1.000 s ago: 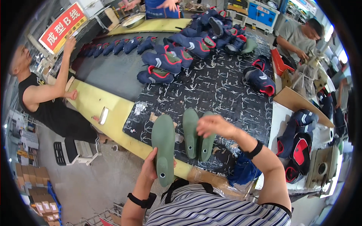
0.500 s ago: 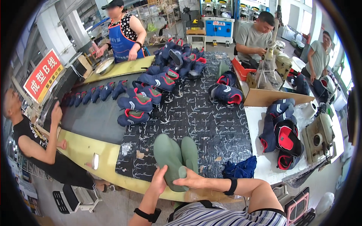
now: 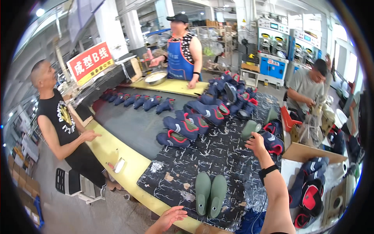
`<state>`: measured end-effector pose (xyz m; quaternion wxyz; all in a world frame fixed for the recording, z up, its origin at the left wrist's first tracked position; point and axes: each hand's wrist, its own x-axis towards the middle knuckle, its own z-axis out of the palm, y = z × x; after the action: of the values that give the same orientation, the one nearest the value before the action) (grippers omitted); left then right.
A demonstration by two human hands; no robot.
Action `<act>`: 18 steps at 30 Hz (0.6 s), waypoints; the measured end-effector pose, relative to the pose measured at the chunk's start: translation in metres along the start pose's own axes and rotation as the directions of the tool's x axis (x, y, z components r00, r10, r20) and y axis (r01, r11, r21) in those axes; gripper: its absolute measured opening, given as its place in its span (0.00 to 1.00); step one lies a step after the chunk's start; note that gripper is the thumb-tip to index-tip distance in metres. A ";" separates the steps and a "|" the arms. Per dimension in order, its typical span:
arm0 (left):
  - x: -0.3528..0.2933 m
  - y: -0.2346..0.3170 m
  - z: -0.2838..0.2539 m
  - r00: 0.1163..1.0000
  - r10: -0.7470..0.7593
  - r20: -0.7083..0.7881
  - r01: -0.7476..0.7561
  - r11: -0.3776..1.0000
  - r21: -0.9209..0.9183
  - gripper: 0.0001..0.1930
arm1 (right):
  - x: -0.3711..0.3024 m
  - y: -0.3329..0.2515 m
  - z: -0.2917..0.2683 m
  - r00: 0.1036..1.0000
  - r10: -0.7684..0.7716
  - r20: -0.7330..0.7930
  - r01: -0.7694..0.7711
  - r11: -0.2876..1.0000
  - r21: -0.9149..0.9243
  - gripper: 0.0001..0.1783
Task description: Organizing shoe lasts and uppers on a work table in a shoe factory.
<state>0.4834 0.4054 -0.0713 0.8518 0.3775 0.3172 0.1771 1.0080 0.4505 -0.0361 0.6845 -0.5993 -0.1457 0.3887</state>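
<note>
Two olive-green shoe lasts [image 3: 210, 195] lie side by side, toes away from me, on the near part of the black, scuffed table mat [image 3: 179, 163]. My left hand [image 3: 171, 216] hovers by the table's front edge, left of the pair, its fingers stretched and holding nothing. Far out to the right reaches my right hand [image 3: 256, 144], fingers apart, its fingertips at the near edge of another green last [image 3: 250, 130]. Just beyond that last are navy shoes with red lining [image 3: 272, 143], and one more green piece [image 3: 272, 114] shows behind them.
A heap of navy shoes [image 3: 230, 93] covers the table's far middle; a row of them [image 3: 144, 102] runs left. On a white side table at right lie more shoes [image 3: 311, 191]. Co-workers stand at left [image 3: 58, 124] and across [image 3: 181, 58]; another sits at right [image 3: 307, 89].
Both hands were together on a green last; now they are apart. The lasts lie paired on the mat, my right arm has stretched far right, and the view has swung.
</note>
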 end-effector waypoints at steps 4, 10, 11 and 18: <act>-0.019 0.007 -0.005 0.995 0.053 -0.086 -0.056 0.998 -0.028 0.20 | -0.044 0.031 0.071 0.962 0.033 0.270 0.092 0.894 -0.438 0.26; -0.041 0.009 -0.004 0.996 0.004 -0.087 -0.001 0.999 0.035 0.22 | -0.165 0.122 0.071 0.741 0.088 0.666 0.533 0.526 -0.663 0.41; -0.034 0.005 -0.005 0.998 -0.009 -0.068 0.012 0.999 0.049 0.22 | -0.177 0.131 0.062 0.732 0.147 0.666 0.490 0.565 -0.664 0.42; -0.054 -0.028 -0.010 0.993 0.002 -0.117 -0.003 1.000 -0.006 0.23 | -0.219 0.170 0.079 0.784 -0.134 0.606 0.613 0.312 -0.726 0.25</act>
<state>0.4389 0.3637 -0.0755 0.8325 0.3644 0.3656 0.2010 0.7509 0.3483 -0.1171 0.2726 -0.7108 -0.6186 0.1943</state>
